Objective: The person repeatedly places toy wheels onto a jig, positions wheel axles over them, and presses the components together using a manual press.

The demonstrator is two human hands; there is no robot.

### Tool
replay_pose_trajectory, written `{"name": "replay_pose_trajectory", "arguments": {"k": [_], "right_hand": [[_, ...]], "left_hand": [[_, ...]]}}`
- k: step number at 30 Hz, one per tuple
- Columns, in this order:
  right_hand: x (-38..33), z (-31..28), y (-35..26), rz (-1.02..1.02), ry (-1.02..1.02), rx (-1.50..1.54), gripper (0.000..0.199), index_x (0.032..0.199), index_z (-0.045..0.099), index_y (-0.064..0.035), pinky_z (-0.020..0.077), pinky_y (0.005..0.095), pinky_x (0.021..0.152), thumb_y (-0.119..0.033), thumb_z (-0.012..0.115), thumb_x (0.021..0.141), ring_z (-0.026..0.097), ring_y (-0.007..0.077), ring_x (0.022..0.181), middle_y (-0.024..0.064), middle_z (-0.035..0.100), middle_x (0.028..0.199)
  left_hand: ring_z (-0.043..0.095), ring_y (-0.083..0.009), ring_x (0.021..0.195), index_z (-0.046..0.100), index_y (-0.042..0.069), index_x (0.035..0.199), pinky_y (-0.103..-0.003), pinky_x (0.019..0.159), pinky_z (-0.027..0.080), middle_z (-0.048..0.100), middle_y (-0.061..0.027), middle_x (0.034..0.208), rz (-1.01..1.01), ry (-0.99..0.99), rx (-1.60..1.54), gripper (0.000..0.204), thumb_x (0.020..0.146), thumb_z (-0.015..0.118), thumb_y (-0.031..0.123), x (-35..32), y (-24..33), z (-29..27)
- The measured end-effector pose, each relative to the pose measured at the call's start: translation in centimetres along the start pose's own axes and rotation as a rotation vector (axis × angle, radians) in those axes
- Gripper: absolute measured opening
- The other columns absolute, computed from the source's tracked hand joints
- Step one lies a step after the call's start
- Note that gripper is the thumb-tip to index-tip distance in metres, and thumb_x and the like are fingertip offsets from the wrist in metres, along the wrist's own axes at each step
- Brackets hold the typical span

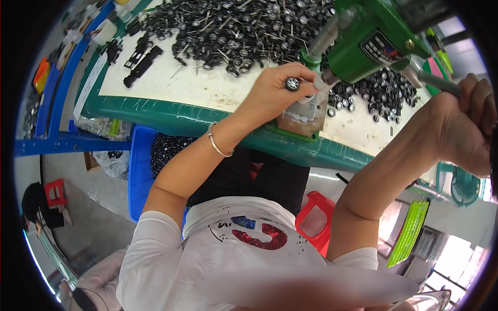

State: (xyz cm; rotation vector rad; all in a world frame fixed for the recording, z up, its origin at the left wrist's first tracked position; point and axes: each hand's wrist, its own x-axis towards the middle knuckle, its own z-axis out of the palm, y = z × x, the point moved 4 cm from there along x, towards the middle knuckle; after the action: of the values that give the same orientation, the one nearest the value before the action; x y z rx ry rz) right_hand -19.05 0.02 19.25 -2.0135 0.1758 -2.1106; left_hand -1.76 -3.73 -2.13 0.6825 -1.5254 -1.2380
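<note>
Under the ram of a green hand press (363, 46), my left hand (270, 93) is closed on a small black toy wheel (292, 84) with a silver hub. The wheel faces up between the fingers, and the fingertips reach in beneath the ram, close to a whitish piece (320, 82). What else the fingertips pinch there is hidden. At the far right my right hand (467, 127) is wrapped around the press lever (440, 83), a metal bar running out from the press head. Below the left hand lies the press's metal base plate (301, 124).
A large heap of black wheels with metal axles (244, 31) covers the back of the table; loose wheels (384, 93) lie right of the press. Black chassis parts (142, 65) rest at the left. A blue bin (140, 176) stands below the table edge, and a red stool (316, 217) behind me.
</note>
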Motion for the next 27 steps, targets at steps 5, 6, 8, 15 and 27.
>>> {"name": "replay_pose_trajectory", "arguments": {"k": [5, 6, 8, 15, 27], "right_hand": [[1.2, 0.9, -0.2, 0.129, -0.041, 0.086, 0.027, 0.06, 0.039, -0.0112, 0.0265, 0.0262, 0.042, -0.013, 0.048, 0.086, 0.031, 0.0109, 0.044, -0.0002, 0.033, 0.052], [1.3, 1.3, 0.0, 0.147, 0.119, -0.061, 0.028, 0.06, 0.034, -0.013, 0.0202, 0.0259, 0.043, -0.012, 0.045, 0.085, 0.024, 0.0094, 0.045, -0.0012, 0.028, 0.054], [2.0, 0.8, 0.9, 0.219, 0.276, -0.192, 0.026, 0.062, 0.03, -0.0137, 0.0161, 0.0244, 0.044, -0.01, 0.041, 0.084, 0.018, 0.0082, 0.047, -0.0016, 0.023, 0.057], [3.7, -5.2, 7.7, 0.581, -0.025, 0.35, 0.017, 0.083, 0.053, -0.0038, 0.0344, 0.0236, 0.053, -0.015, 0.046, 0.094, 0.044, 0.0128, 0.059, 0.0035, 0.049, 0.072], [-8.3, -9.3, 6.0, 0.774, 0.486, -0.236, 0.029, 0.108, 0.063, -0.003, 0.0436, 0.025, 0.06, -0.028, 0.057, 0.094, 0.054, 0.012, 0.075, 0.0019, 0.057, 0.089]], "left_hand": [[0.062, -0.0093, 0.08, 0.064, 0.0, 0.115, -0.023, 0.072, 0.05, 0.067, -0.0042, 0.094, 0.051, 0.034, -0.09, 0.027, 0.089, 0.062, 0.007, -0.6, 0.2, 0.4], [0.062, -0.0093, 0.085, 0.063, 0.002, 0.118, -0.022, 0.073, 0.05, 0.068, -0.0043, 0.097, 0.027, 0.032, -0.165, 0.029, 0.089, 0.062, 0.008, -0.7, 0.1, 0.6], [0.064, -0.0103, 0.091, 0.06, 0.003, 0.122, -0.021, 0.074, 0.05, 0.067, -0.0035, 0.094, 0.052, 0.043, -0.215, 0.032, 0.09, 0.062, 0.008, -0.8, 0.0, 0.9], [0.063, -0.0123, 0.078, 0.06, 0.002, 0.113, -0.023, 0.076, 0.049, 0.06, -0.0027, 0.079, -0.13, 0.328, -0.644, 0.027, 0.087, 0.064, 0.008, 0.0, -1.6, -1.3], [0.062, -0.0272, 0.077, 0.066, 0.01, 0.095, -0.04, 0.065, 0.05, 0.059, -0.0043, 0.085, 0.165, 0.09, 1.18, 0.017, 0.078, 0.067, 0.014, 0.4, -1.9, -7.6]]}}
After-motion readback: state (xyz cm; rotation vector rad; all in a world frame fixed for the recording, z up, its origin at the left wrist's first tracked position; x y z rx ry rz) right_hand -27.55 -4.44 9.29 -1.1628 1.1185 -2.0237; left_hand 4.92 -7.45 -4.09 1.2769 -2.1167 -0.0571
